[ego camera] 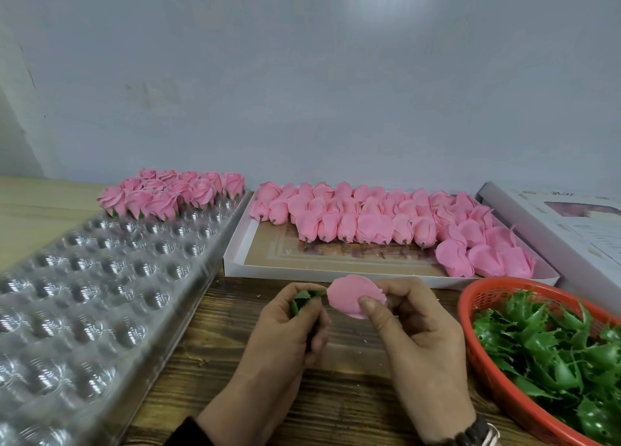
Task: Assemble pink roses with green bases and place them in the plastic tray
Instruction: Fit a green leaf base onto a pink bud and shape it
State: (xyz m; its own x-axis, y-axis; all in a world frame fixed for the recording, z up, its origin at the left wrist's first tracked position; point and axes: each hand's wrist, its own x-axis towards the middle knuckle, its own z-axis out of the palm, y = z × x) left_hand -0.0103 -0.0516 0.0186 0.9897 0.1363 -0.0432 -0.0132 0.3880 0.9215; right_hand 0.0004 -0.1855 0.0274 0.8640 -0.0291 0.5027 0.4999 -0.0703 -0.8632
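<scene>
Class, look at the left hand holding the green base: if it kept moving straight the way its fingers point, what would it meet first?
The left hand, pinching the green plastic base, points right toward the pink rose bud held by the right hand. It would probably meet that bud's near end first; depth is uncertain.

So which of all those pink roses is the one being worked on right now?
The pink rose held above the wooden table, pinched in the right hand. The left hand holds a green base at its stem end. All the others lie in the cardboard box or stand in the plastic tray.
</scene>
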